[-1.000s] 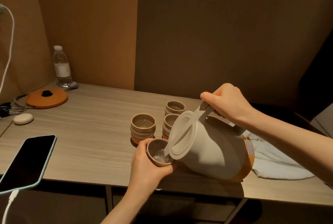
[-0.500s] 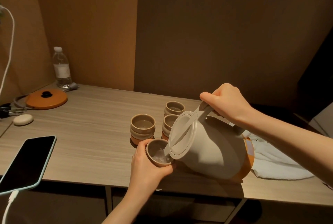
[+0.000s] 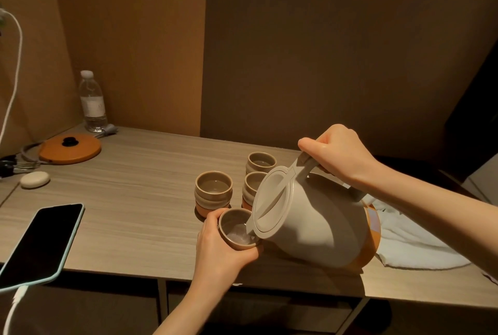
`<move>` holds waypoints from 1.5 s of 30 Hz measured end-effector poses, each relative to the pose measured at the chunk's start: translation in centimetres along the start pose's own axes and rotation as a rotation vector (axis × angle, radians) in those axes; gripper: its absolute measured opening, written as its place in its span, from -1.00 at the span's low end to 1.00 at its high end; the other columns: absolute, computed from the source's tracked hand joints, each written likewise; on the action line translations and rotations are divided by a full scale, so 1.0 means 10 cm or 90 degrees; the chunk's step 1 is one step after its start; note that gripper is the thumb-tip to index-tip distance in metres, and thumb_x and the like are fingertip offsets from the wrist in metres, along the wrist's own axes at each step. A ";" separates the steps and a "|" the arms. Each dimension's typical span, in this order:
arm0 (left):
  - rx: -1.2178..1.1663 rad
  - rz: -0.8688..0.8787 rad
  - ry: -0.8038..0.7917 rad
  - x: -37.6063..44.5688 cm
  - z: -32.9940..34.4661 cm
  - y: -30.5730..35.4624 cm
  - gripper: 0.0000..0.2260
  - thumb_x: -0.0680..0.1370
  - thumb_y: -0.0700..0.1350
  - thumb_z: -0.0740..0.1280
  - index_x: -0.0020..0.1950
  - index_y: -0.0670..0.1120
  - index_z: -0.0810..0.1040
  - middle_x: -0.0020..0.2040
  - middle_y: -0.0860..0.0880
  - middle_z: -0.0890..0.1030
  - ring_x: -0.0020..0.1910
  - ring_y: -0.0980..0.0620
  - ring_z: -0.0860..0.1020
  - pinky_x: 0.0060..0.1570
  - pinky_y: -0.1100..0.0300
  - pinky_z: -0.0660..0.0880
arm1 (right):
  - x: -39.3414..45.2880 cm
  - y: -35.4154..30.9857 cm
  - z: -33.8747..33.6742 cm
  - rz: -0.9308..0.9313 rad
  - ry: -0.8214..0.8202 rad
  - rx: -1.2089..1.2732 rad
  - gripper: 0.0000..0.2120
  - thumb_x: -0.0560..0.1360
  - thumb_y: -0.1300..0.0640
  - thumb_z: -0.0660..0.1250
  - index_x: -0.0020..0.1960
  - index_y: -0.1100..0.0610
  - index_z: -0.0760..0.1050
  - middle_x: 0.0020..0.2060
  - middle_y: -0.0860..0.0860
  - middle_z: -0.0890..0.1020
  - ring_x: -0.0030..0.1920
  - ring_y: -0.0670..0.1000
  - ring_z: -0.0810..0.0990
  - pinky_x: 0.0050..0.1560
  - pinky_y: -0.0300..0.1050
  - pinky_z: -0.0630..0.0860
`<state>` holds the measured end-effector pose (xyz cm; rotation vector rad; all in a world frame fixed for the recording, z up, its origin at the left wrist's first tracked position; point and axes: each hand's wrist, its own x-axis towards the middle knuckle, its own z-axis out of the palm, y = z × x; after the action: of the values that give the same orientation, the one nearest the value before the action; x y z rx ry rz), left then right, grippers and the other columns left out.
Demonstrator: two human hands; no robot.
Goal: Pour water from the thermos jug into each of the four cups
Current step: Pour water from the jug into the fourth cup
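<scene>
My right hand [image 3: 340, 155] grips the handle of the beige thermos jug [image 3: 318, 221], which is tipped far to the left. Its spout is over a small brown cup [image 3: 235, 229] that my left hand [image 3: 219, 251] holds just above the table's front edge. Water shows inside this cup. Three more ridged cups stand on the table behind it: one at the left [image 3: 213, 191], one at the back [image 3: 260, 162], and one [image 3: 252, 186] partly hidden by the jug's lid. The left and back cups hold water.
A white cloth [image 3: 415, 248] lies under the jug's right side. A phone [image 3: 40, 243] on a cable lies at the front left. An orange lid [image 3: 69, 148], a pale pebble-shaped case [image 3: 35, 179] and a water bottle [image 3: 92, 101] are at the back left of the wooden table [image 3: 134, 200].
The jug and both hands have stayed almost still. Water keeps running into the held cup.
</scene>
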<state>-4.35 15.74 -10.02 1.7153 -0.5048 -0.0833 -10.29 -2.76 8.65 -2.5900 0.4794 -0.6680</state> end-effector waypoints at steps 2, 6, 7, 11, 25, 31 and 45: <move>0.000 0.000 0.000 0.00 0.00 -0.01 -0.21 0.02 0.14 0.51 0.23 0.12 0.38 0.12 0.16 0.53 0.17 0.09 0.49 0.16 0.11 0.50 | 0.00 0.00 0.00 -0.004 -0.001 0.002 -0.43 0.38 -0.19 0.20 -0.31 0.33 0.63 -0.36 0.30 0.63 -0.30 0.27 0.60 -0.26 0.15 0.57; -0.006 0.001 -0.001 0.01 0.00 -0.01 -0.22 0.04 0.10 0.53 0.24 0.11 0.38 0.12 0.15 0.52 0.17 0.10 0.49 0.16 0.11 0.49 | 0.00 -0.02 -0.01 -0.001 -0.001 -0.003 -0.45 0.42 -0.14 0.22 -0.34 0.35 0.60 -0.40 0.29 0.61 -0.37 0.25 0.56 -0.26 0.15 0.56; -0.008 0.002 -0.001 0.01 0.00 -0.01 -0.22 0.04 0.09 0.54 0.23 0.12 0.39 0.12 0.15 0.52 0.17 0.10 0.49 0.16 0.12 0.48 | 0.00 -0.02 -0.02 0.003 0.003 -0.008 -0.43 0.41 -0.15 0.22 -0.35 0.38 0.57 -0.45 0.27 0.57 -0.42 0.21 0.50 -0.27 0.16 0.55; -0.004 0.005 -0.004 0.01 0.00 -0.01 -0.26 0.09 -0.01 0.59 0.21 0.16 0.37 0.12 0.17 0.52 0.17 0.11 0.48 0.15 0.15 0.46 | -0.01 -0.04 -0.02 0.012 0.008 -0.014 -0.41 0.33 -0.20 0.18 -0.37 0.36 0.58 -0.43 0.30 0.58 -0.44 0.15 0.46 -0.27 0.18 0.55; -0.002 0.011 0.003 0.00 0.02 0.01 -0.24 0.10 -0.01 0.62 0.23 0.11 0.39 0.12 0.15 0.53 0.17 0.09 0.49 0.18 0.12 0.48 | -0.09 0.01 -0.09 0.027 0.032 0.008 -0.47 0.44 -0.06 0.25 -0.46 0.36 0.51 -0.54 0.27 0.47 -0.47 0.09 0.42 -0.26 0.14 0.54; -0.005 0.007 0.001 -0.01 0.05 0.05 -0.21 0.04 0.05 0.57 0.24 0.09 0.40 0.12 0.15 0.54 0.16 0.11 0.50 0.15 0.14 0.49 | -0.13 0.12 -0.13 0.037 0.046 0.050 -0.48 0.43 -0.06 0.26 -0.47 0.36 0.51 -0.53 0.29 0.51 -0.47 0.10 0.44 -0.23 0.17 0.56; -0.015 0.040 -0.006 0.01 0.06 0.36 -0.29 0.13 -0.12 0.66 0.18 0.08 0.40 0.04 0.20 0.53 0.04 0.27 0.49 -0.11 0.45 0.38 | -0.30 0.39 -0.31 0.170 0.116 0.295 -0.61 0.46 0.08 0.30 -0.49 0.24 0.42 -0.51 0.15 0.44 -0.47 0.03 0.38 -0.38 -0.12 0.33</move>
<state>-5.49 14.76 -6.70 1.6760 -0.5624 -0.0529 -15.24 -5.78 8.12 -1.9998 0.6296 -0.8140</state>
